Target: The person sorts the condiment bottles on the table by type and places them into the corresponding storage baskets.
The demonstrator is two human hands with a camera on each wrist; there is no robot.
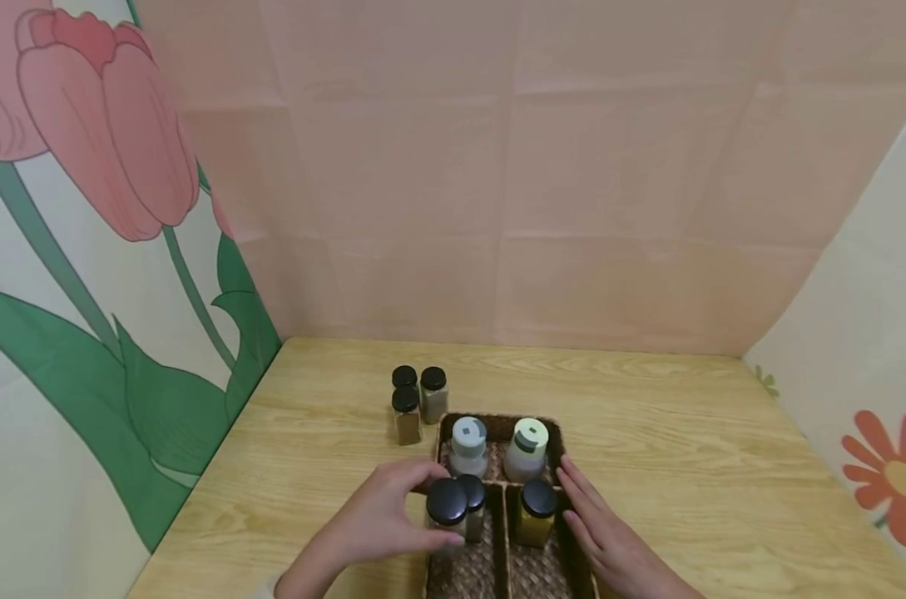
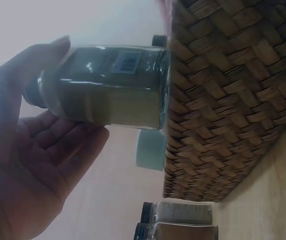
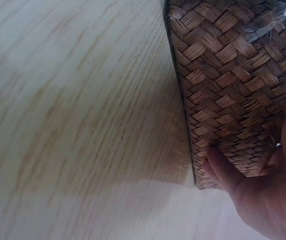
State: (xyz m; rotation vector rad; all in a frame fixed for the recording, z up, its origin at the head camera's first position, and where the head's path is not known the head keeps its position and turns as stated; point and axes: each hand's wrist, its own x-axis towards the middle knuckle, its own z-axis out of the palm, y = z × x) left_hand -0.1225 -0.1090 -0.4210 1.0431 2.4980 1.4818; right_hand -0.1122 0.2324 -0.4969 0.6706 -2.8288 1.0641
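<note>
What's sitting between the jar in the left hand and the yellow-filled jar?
Beside the held jar stands another black-lidded jar, then the basket's divider before the yellow-filled jar. The head view shows this.

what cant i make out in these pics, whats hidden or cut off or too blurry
Head view: the near end of the woven basket, cut off by the bottom edge.
Head view: most of the rear left jar outside it, hidden by the front jar.
Left wrist view: print on the sticker of the jar held by the left hand, too blurred.
Right wrist view: part of the right hand, cut off by the right edge.
</note>
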